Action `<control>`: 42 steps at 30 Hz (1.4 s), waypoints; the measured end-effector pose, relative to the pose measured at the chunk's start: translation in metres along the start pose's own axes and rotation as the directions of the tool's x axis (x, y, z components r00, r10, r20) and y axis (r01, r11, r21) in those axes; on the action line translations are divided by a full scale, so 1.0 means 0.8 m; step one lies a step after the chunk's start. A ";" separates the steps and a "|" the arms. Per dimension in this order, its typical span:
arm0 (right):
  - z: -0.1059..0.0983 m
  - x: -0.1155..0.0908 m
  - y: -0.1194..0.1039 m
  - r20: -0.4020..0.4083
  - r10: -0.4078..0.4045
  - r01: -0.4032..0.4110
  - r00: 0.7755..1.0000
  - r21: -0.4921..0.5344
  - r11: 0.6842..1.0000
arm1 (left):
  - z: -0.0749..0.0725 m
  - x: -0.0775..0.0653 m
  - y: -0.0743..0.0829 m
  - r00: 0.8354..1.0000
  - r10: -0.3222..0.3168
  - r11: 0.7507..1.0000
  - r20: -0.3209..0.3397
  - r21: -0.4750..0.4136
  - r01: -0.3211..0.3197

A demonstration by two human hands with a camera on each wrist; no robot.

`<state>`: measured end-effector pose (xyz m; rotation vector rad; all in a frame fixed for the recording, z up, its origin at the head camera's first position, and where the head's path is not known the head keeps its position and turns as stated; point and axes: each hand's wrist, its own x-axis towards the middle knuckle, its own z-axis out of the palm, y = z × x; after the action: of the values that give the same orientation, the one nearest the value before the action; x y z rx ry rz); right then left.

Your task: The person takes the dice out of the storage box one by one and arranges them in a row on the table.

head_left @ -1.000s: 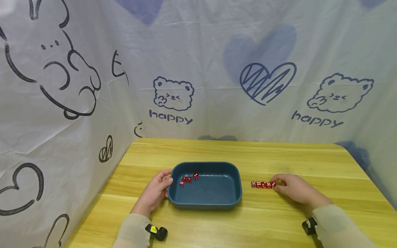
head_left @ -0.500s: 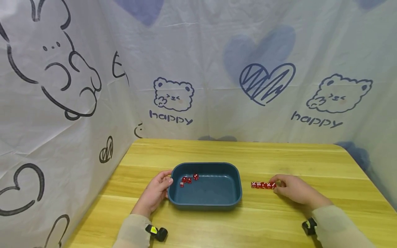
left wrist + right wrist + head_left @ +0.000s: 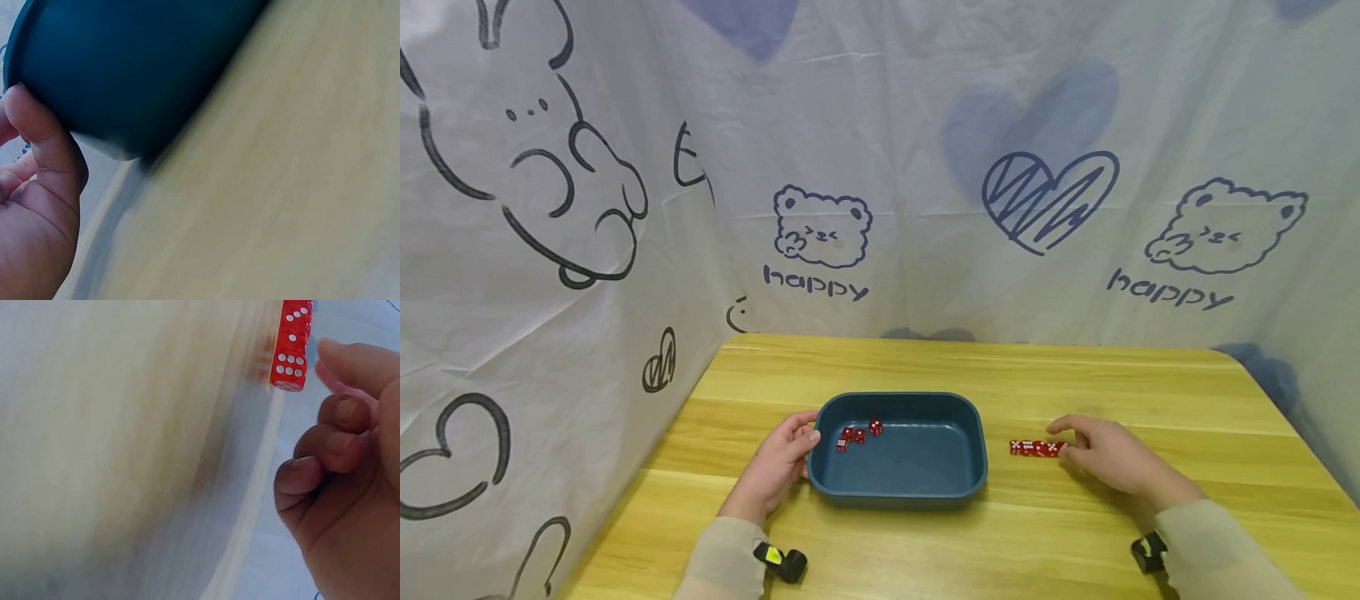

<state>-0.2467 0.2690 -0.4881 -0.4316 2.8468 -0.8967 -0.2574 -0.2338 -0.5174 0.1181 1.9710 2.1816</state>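
A dark teal rectangular tray (image 3: 910,468) sits on the table, several red dice (image 3: 859,436) lying loose in its left part. My left hand (image 3: 781,462) grips the tray's left end; in the left wrist view the thumb (image 3: 53,147) lies against the outer wall. To the tray's right, several red dice with white pips stand in a straight row (image 3: 1034,448). My right hand (image 3: 1108,454) is at the row's right end, index finger raised and thumb low beside the last die. In the right wrist view the fingertips are apart from the dice (image 3: 290,347), other fingers curled loosely.
The yellow wood-grain table (image 3: 970,550) reaches back to a pale curtain (image 3: 910,167) with drawn hearts and bears. Another curtain side (image 3: 572,350) borders the table on the left. A black strap device (image 3: 781,562) is on each wrist.
My right index finger has lifted away from the end of the dice row, which my finger and thumb were touching before. My left hand and the tray stay in place.
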 end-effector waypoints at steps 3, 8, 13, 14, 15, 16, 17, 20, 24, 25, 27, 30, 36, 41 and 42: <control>0.000 0.001 -0.005 -0.009 -0.010 0.010 1.000 -0.004 1.000 | 0.002 0.000 0.001 1.000 -0.002 1.000 -0.005 0.000 0.002; 0.000 0.004 -0.015 -0.005 -0.006 0.006 1.000 -0.004 1.000 | 0.003 0.000 0.001 1.000 -0.008 1.000 -0.012 0.007 0.008; -0.001 0.008 -0.029 -0.013 -0.028 0.028 1.000 -0.007 1.000 | 0.003 -0.001 0.002 1.000 -0.006 1.000 -0.011 -0.002 0.006; -0.001 0.008 -0.033 -0.015 -0.034 0.034 0.999 -0.011 0.999 | 0.003 -0.001 0.002 1.000 -0.004 1.000 -0.009 -0.001 0.004; -0.002 0.009 -0.037 -0.018 -0.039 0.039 0.999 -0.013 0.999 | 0.003 -0.001 0.002 1.000 -0.002 1.000 -0.007 -0.002 0.002; -0.002 0.010 -0.041 -0.021 -0.043 0.043 0.999 -0.018 0.999 | 0.003 -0.001 0.002 1.000 0.001 1.000 -0.005 -0.001 -0.001; -0.002 0.011 -0.045 -0.025 -0.049 0.048 0.998 -0.024 0.999 | 0.002 -0.001 0.001 1.000 0.002 1.000 -0.005 0.000 -0.002; -0.002 0.013 -0.059 -0.037 -0.080 0.078 0.996 -0.040 0.996 | 0.002 -0.001 0.001 1.000 0.003 1.000 -0.005 -0.001 -0.003; 0.000 0.017 -0.076 -0.047 -0.120 0.118 0.992 -0.050 0.992 | 0.002 -0.001 0.001 1.000 0.000 1.000 -0.007 -0.002 0.000; 0.001 0.018 -0.080 -0.047 -0.125 0.122 0.991 -0.048 0.991 | 0.002 -0.001 0.001 1.000 -0.001 1.000 -0.009 -0.002 0.001; 0.002 0.020 -0.088 -0.047 -0.135 0.133 0.990 -0.045 0.990 | 0.002 0.000 0.001 1.000 -0.001 1.000 -0.008 -0.001 0.001; 0.003 0.023 -0.099 -0.039 -0.145 0.144 0.989 -0.033 0.989 | 0.001 0.000 0.001 1.000 0.002 1.000 -0.008 -0.003 -0.002; 0.006 0.031 -0.119 -0.019 -0.190 0.190 0.982 -0.010 0.982 | 0.001 0.000 0.002 1.000 0.016 1.000 0.011 0.009 -0.016; 0.010 0.038 -0.134 -0.006 -0.199 0.199 0.980 -0.001 0.980 | 0.002 0.000 0.002 1.000 0.010 1.000 0.002 0.005 -0.010; 0.011 0.039 -0.137 -0.004 -0.202 0.202 0.979 0.002 0.979 | 0.002 0.000 0.002 1.000 0.010 1.000 -0.001 0.005 -0.010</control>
<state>-0.2494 0.1692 -0.4331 -0.7309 2.8426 -0.9340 -0.2571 -0.2323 -0.5156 0.1276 1.9808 2.1830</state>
